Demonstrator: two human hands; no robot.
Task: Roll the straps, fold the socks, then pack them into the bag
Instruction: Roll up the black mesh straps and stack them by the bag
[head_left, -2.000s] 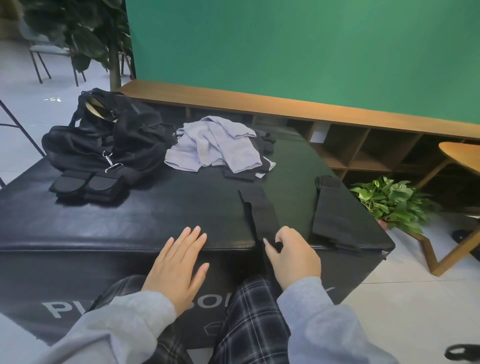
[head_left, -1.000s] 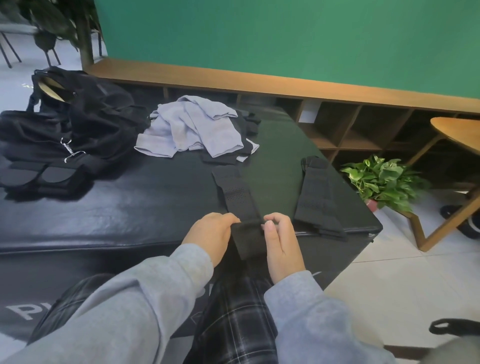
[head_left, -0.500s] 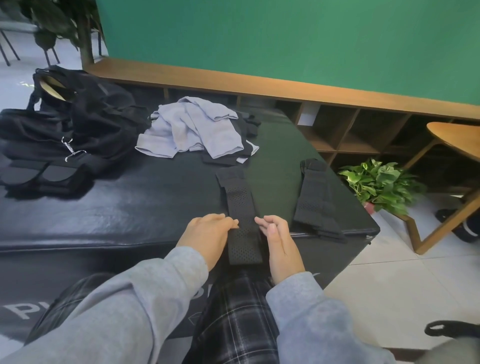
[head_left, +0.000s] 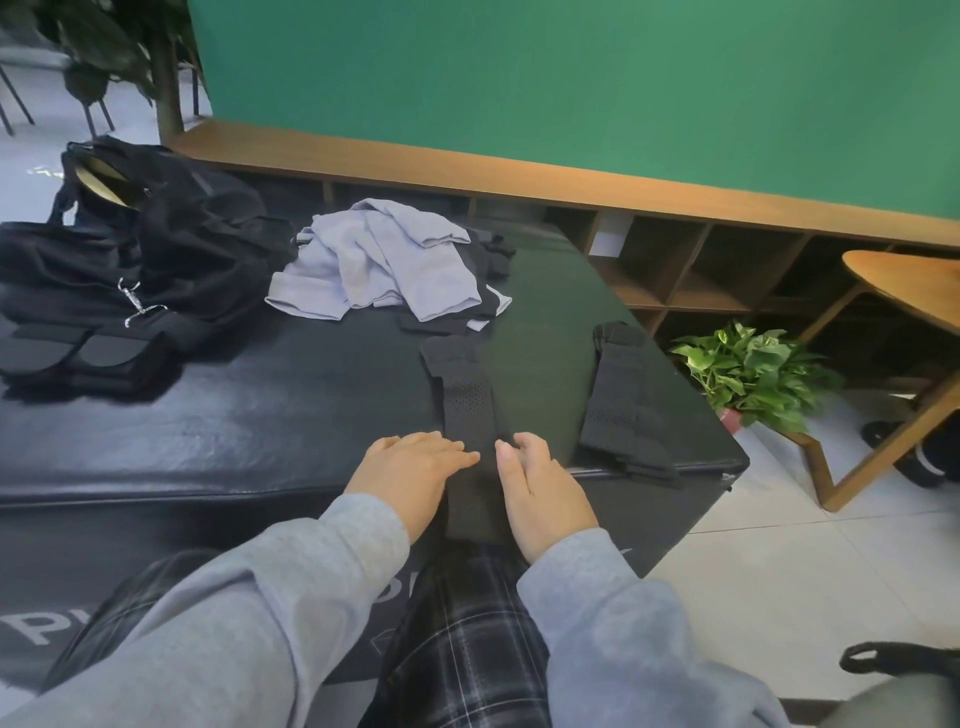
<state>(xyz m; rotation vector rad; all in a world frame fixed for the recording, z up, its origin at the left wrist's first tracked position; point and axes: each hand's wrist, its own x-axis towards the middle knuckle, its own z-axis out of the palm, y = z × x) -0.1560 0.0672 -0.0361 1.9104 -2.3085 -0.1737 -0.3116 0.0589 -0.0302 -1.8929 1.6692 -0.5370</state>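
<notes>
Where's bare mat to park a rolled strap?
Free: the wide patch left of the flat strap, in front of the bag, and the strip between that strap and the second strap. Crowded: the far middle under the grey cloth and the near edge around both hands.

Black strap (head_left: 469, 410), lilac socks (head_left: 379, 260), plaid trousers (head_left: 467, 639).
</notes>
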